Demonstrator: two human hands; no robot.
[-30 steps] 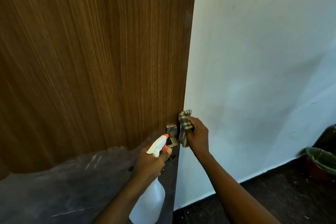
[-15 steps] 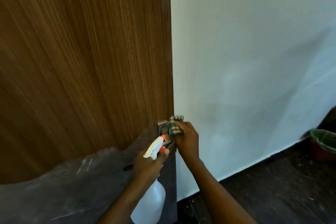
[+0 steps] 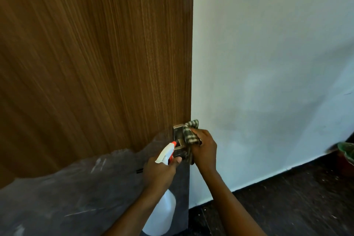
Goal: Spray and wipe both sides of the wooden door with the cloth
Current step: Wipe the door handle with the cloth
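And here we are looking right up against the wooden door [image 3: 95, 63], which is filling the left half of the view with its free edge standing out in front of the pale wall [image 3: 268, 63]. The right hand [image 3: 204, 147] is curling its fingers tightly round the checked cloth [image 3: 189, 132], bunching it into a pad and pressing it against the metal handle plate [image 3: 177, 133] at the door's edge. A wadded cloth is giving a firmer rubbing face for fiddly hardware than a flat one would, so that grip is making sense. Part of the cloth is sticking up above the fist, past the door's edge. The left hand [image 3: 159, 172] is wrapping round the neck of the spray bottle [image 3: 162, 214], its white body hanging below the fist and its head sitting just beside the handle. One finger is lying by the orange trigger, so my read is the bottle is being parked close for a quick squirt. Whether it is actually spraying, I cannot tell. The grey lower zone [image 3: 67, 197] of the door is looking dull and scuffed, though what it is I cannot say. I am judging the work to be on the handle area of this face, and nothing here is showing the door's other side. Off at the right edge, a green-lined bin [image 3: 346, 151] is sitting on the dark floor [image 3: 287, 197].
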